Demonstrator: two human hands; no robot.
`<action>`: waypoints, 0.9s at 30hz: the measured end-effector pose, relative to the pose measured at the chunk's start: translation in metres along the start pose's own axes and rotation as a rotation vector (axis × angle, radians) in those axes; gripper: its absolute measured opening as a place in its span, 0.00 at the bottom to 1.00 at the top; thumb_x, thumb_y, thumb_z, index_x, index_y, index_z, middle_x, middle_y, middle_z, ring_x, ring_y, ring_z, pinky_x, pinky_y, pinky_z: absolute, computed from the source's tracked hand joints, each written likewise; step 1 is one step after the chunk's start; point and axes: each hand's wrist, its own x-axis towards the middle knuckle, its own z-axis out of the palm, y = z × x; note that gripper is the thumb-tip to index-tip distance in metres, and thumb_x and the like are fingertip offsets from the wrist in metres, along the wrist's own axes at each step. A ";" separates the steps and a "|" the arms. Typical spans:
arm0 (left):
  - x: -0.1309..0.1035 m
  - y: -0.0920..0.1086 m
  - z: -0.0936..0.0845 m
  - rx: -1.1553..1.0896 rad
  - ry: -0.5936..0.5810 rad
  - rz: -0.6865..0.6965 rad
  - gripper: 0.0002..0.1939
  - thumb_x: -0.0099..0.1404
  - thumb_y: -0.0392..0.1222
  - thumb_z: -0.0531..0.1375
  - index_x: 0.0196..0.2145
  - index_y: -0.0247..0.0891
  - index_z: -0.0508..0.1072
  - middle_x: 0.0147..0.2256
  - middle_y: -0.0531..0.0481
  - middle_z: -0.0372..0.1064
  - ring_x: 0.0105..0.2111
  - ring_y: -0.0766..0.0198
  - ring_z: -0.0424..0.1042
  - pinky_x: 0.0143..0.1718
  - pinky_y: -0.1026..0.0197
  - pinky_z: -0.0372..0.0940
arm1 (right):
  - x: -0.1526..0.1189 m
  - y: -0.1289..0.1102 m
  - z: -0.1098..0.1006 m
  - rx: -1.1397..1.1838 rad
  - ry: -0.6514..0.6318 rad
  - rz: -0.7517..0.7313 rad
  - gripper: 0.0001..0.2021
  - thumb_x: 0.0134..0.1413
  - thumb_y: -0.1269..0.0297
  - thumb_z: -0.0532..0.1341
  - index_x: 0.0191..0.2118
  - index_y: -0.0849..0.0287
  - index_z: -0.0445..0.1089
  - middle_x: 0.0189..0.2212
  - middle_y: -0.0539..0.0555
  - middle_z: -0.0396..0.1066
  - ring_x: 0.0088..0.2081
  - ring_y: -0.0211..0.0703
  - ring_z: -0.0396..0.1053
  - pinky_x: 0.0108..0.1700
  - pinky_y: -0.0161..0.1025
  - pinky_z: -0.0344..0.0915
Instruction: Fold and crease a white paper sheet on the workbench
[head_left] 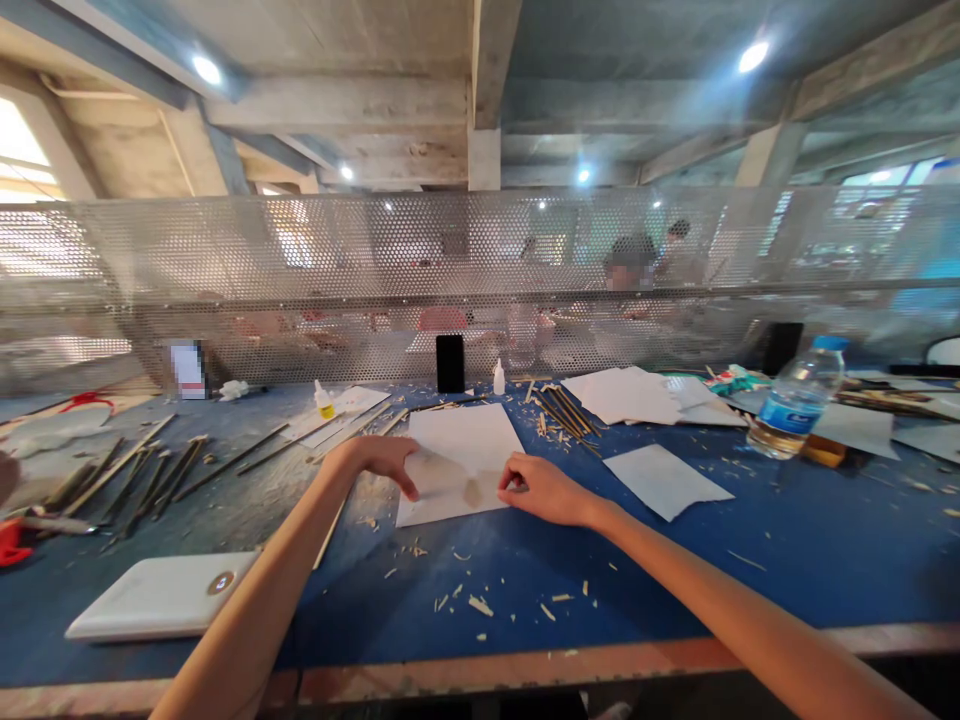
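A white sheet of paper (457, 450) lies on the blue work surface in front of me. At its left edge, my left hand (381, 462) rests with thumb and fingers apart, holding nothing I can see. My right hand (541, 487) is at the sheet's lower right edge, its fingers curled together in a pinch. Whatever is between those fingers, if anything, is hidden. A small brownish patch or shadow shows on the paper beside the right hand. Just behind the sheet stand a white dropper bottle (499, 378) and a black phone (450, 364).
Thin sticks (169, 475) and a white power bank (161, 597) lie left. A yellow-labelled bottle (323, 401) stands behind my left hand. To the right are a torn sheet (667, 480), a paper stack (626, 393) and a water bottle (795, 410). A perforated metal screen (337, 270) spans the back.
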 end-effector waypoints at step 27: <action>0.000 0.000 0.000 -0.017 -0.005 -0.016 0.48 0.42 0.66 0.67 0.56 0.38 0.64 0.56 0.37 0.64 0.53 0.43 0.64 0.52 0.53 0.59 | 0.002 0.018 -0.009 -0.137 0.078 0.027 0.02 0.57 0.70 0.58 0.34 0.60 0.68 0.36 0.52 0.67 0.34 0.38 0.66 0.38 0.35 0.60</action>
